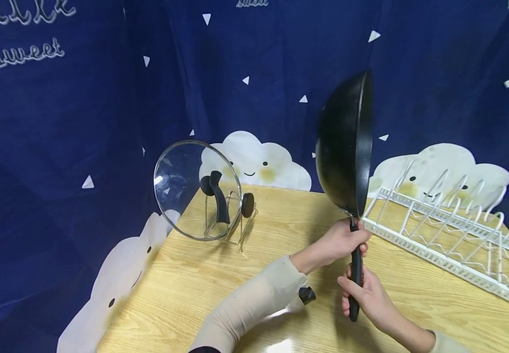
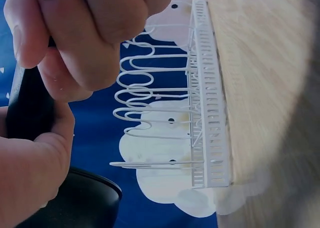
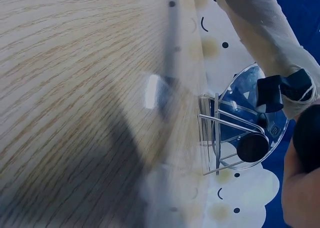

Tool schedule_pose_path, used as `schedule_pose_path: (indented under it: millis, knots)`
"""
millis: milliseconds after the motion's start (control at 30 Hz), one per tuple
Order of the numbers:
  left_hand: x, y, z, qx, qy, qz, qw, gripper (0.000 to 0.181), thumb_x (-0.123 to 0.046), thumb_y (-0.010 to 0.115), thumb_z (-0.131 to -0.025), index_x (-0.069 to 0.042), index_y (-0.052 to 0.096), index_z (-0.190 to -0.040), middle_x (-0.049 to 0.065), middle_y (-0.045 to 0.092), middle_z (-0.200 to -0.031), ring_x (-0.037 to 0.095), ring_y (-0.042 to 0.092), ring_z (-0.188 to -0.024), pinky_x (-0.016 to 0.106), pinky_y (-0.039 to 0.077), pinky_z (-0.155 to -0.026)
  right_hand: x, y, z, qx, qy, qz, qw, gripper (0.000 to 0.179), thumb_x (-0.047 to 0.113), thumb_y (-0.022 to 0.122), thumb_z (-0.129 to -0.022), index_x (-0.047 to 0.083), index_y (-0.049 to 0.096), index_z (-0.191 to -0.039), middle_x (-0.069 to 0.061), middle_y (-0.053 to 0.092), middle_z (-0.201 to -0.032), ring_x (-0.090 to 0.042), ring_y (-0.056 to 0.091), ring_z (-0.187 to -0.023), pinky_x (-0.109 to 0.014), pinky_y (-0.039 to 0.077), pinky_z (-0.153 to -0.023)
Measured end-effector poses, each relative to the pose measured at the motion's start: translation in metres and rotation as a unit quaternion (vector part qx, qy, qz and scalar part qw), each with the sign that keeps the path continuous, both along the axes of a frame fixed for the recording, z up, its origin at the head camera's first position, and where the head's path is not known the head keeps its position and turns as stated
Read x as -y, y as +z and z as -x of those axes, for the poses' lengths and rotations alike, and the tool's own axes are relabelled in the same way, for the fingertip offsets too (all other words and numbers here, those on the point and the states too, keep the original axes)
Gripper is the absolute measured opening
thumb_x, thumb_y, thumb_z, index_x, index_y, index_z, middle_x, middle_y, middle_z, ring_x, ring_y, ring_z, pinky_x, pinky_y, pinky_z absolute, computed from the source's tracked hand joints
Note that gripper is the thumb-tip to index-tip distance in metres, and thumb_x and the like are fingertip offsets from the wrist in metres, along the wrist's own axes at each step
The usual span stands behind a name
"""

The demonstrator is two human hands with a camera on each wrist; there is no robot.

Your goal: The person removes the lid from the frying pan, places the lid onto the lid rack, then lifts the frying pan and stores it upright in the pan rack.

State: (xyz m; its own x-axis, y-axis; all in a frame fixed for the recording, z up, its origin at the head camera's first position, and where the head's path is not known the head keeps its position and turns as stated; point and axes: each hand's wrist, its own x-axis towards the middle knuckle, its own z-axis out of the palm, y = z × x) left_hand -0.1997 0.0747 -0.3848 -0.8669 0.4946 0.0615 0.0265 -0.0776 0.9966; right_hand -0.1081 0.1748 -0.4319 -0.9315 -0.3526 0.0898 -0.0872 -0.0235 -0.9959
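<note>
A black wok [image 1: 341,147] is held on edge above the table, its handle [image 1: 356,267] pointing down and its bowl side facing left in the head view. My left hand [image 1: 335,241] grips the top of the handle, close to the bowl. Lower down, my right hand [image 1: 371,296] holds the same handle near its end. In the left wrist view both hands show around the handle [image 2: 31,100], with part of the wok [image 2: 85,200] below them. The right wrist view catches only the handle's dark end [image 3: 307,138] and part of the right hand [image 3: 300,198].
A white wire dish rack [image 1: 439,245] stands on the table's right side, just beyond the hands. At the left, a glass lid [image 1: 179,191] with a black handle leans upright in a small metal stand [image 1: 242,230]. A dark blue curtain [image 1: 272,98] hangs behind the wooden table [image 1: 183,289].
</note>
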Motion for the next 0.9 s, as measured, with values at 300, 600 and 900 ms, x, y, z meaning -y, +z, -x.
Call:
schedule_pose_path:
  millis: [300, 600, 900]
  knots:
    - [-0.007, 0.015, 0.004, -0.088, -0.035, 0.089, 0.9916, 0.022, -0.004, 0.055, -0.09, -0.009, 0.046, -0.071, -0.002, 0.052, -0.051, 0.006, 0.053, -0.046, 0.016, 0.044, -0.051, -0.005, 0.001, 0.003, -0.038, -0.021, -0.006, 0.999, 0.016, -0.001, 0.046, -0.097, -0.003, 0.032, -0.09, 0.0, 0.055, -0.059, -0.015, 0.059, -0.049, -0.039, 0.051, -0.046]
    - [-0.023, 0.03, 0.007, -0.124, -0.084, 0.123, 0.981, 0.02, -0.005, 0.054, -0.092, -0.007, 0.046, -0.074, 0.001, 0.053, -0.051, 0.008, 0.056, -0.046, 0.017, 0.047, -0.054, -0.012, 0.006, 0.001, -0.045, -0.067, 0.009, 0.9967, 0.016, -0.002, 0.045, -0.097, -0.002, 0.03, -0.093, 0.0, 0.054, -0.062, -0.017, 0.06, -0.049, -0.04, 0.051, -0.047]
    - [-0.04, 0.037, 0.004, -0.142, -0.09, 0.151, 0.9741, 0.019, -0.007, 0.055, -0.091, -0.008, 0.047, -0.074, 0.0, 0.053, -0.051, 0.006, 0.057, -0.045, 0.016, 0.047, -0.053, -0.023, 0.006, -0.004, -0.067, -0.087, 0.049, 0.9927, 0.014, -0.006, 0.043, -0.097, -0.002, 0.031, -0.092, 0.001, 0.052, -0.064, -0.015, 0.059, -0.048, -0.036, 0.05, -0.044]
